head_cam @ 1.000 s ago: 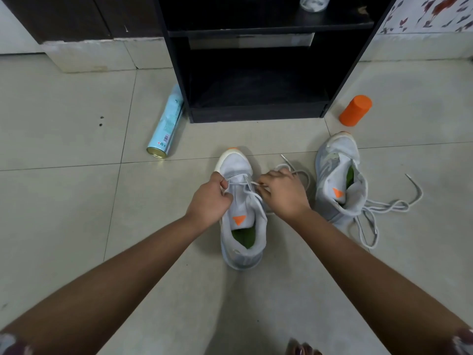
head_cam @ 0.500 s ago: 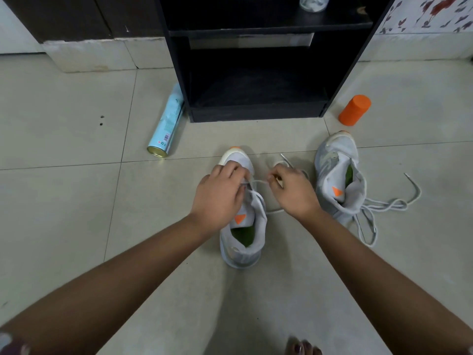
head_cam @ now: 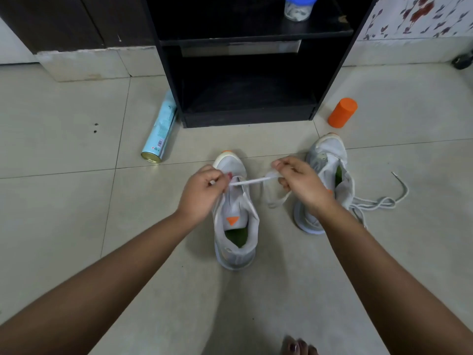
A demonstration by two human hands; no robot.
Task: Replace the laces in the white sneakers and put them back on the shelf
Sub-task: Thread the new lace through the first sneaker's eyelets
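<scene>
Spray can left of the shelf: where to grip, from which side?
Around the spray can, near its gold bottom end, from above. It lies on its side; its far end sits close beside the shelf, likely crowding fingers there.

A black wooden shelf unit [head_cam: 245, 116] is positioned upper centre, with a clear lidded jar [head_cam: 298, 7] on its upper board. A light-blue metal spray can [head_cam: 160, 134] is laid just left of it, and an orange plastic cylinder [head_cam: 342, 112] is placed to its right. A white mesh sneaker [head_cam: 236, 252] is set at centre, a second white sneaker [head_cam: 330, 149] right of it. A flat white lace [head_cam: 252, 181] is held between left hand [head_cam: 202, 196] and right hand [head_cam: 302, 183].
</scene>
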